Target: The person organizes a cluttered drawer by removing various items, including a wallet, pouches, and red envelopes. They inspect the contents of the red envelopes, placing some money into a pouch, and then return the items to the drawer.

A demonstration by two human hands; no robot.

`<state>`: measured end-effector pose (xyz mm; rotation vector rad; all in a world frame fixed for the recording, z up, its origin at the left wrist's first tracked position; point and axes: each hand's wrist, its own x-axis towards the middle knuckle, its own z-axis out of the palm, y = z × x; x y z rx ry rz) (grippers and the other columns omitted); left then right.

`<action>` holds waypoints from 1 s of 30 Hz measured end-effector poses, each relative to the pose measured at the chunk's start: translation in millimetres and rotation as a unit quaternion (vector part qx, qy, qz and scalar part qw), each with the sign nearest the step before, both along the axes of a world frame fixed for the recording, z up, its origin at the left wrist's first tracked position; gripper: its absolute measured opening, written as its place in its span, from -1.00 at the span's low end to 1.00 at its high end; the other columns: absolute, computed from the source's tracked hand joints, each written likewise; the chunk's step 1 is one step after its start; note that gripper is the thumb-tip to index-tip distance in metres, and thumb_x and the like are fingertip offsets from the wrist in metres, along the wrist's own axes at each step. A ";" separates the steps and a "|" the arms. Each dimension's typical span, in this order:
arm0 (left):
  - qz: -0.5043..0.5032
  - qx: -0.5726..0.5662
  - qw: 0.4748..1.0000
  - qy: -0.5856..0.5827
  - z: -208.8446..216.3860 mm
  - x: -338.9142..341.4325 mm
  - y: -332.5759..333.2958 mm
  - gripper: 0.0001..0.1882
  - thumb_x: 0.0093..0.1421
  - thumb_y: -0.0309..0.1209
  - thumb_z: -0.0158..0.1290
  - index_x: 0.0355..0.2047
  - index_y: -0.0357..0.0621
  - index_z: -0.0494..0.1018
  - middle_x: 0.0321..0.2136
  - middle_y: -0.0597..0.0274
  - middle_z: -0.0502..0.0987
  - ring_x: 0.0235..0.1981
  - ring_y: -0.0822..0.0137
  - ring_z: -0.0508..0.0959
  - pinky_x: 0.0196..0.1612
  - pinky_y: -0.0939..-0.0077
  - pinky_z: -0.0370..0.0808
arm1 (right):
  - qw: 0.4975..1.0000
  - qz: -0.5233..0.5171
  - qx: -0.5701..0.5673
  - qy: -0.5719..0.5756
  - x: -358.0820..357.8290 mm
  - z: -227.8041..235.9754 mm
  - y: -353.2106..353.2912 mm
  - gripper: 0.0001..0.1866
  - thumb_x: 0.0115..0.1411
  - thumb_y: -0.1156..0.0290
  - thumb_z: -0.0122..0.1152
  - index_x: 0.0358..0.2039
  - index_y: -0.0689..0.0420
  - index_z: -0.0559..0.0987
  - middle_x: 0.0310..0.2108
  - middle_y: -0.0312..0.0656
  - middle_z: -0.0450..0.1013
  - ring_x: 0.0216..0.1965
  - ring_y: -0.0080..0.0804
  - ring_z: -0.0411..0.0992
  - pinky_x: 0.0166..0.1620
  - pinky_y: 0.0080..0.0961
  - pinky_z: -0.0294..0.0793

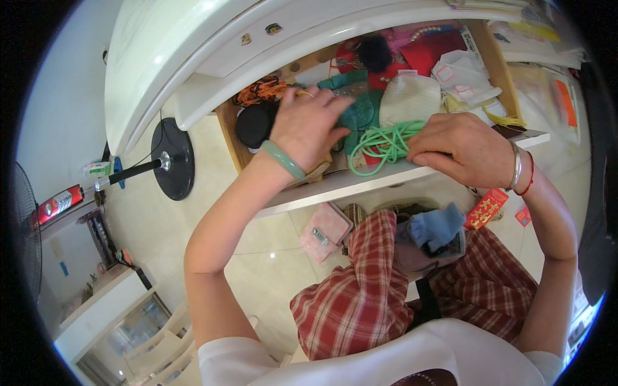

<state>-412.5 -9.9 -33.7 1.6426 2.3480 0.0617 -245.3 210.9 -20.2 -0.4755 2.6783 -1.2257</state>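
Observation:
A pulled-out drawer (322, 192) with a white front stands before me, full of small things. My right hand (460, 148) is closed on a loosely coiled bundle of light green cord (386, 143), held over the drawer's front edge. Over the drawer's left part, my left hand (309, 125) has its fingers apart, with nothing visibly in it. Its fingertips are near some dark green cloth (362, 110); I cannot tell if they touch. Beside this hand lie a round black object (255, 125) and tangled orange cord (261, 91). A whitish cloth item (410, 100) lies behind the green cord.
White plastic packets (465, 76), red items (425, 51) and a yellow tassel (505, 119) lie farther in the drawer. On the floor below are a pink notebook (326, 230), a blue glove (439, 226) and a red packet (486, 209). A black fan base (174, 159) stands left.

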 end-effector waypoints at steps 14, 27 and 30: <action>0.383 0.308 0.697 -0.523 52.5 1.2 1.1 -0.67 0.23 -0.24 0.16 -0.12 -0.21 0.45 -0.36 0.32 0.56 -0.42 0.57 0.54 -0.31 0.71 0.49 | 0.937 -0.212 -0.275 -0.031 -20.5 2.6 -10.4 -0.28 0.08 0.13 0.37 0.17 0.20 0.35 0.07 -0.15 0.42 0.01 -0.39 0.43 0.06 -0.46 0.42; 0.377 0.331 0.680 -0.535 30.7 -1.4 3.8 -0.68 0.26 -0.26 0.10 -0.11 -0.26 0.43 -0.34 0.21 0.57 -0.41 0.41 0.59 -0.39 0.54 0.60 | 0.842 -0.190 -0.437 -0.255 -5.3 6.8 -0.1 -0.61 0.18 0.51 0.20 0.03 0.29 0.45 -0.13 -0.19 0.53 -0.12 -0.55 0.48 -0.05 -0.59 0.48; 0.351 0.302 0.679 -0.569 35.3 6.7 6.6 -0.61 0.30 -0.18 0.04 -0.07 -0.27 0.43 -0.29 0.17 0.56 -0.36 0.39 0.58 -0.30 0.50 0.60 | 0.839 -0.186 -0.447 -0.251 -4.1 2.3 -1.0 -0.58 0.19 0.55 0.16 0.08 0.26 0.42 -0.09 -0.18 0.52 -0.09 -0.53 0.47 -0.02 -0.57 0.48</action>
